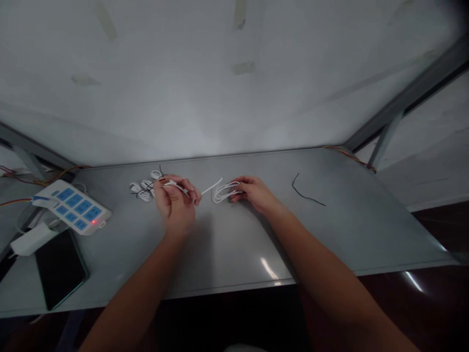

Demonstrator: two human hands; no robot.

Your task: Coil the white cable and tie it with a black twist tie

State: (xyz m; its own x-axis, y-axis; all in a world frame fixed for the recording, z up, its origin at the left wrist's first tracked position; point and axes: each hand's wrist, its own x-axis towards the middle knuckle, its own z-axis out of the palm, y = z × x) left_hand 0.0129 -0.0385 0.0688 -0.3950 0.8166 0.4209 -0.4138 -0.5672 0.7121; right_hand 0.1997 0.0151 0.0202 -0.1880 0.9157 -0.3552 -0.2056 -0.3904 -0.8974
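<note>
A white cable point(224, 191) runs between my two hands, its right part gathered in loose loops. My right hand point(252, 191) is closed on those loops, just above the grey table. My left hand point(178, 198) pinches a straighter stretch of the same cable, which sticks out past its fingers toward the loops. Beyond and left of my left hand lie small coiled white cables point(141, 191) bound with black ties, partly hidden by that hand. To the right of my right hand, a loose black tie point(307, 194) lies bent on the table.
A white power strip point(78, 208) with blue sockets and a lit red light lies at the left. Near it are a white adapter point(31, 239) and a dark tablet point(61, 269). The grey table point(238, 244) meets a pale wall behind; metal struts flank both sides.
</note>
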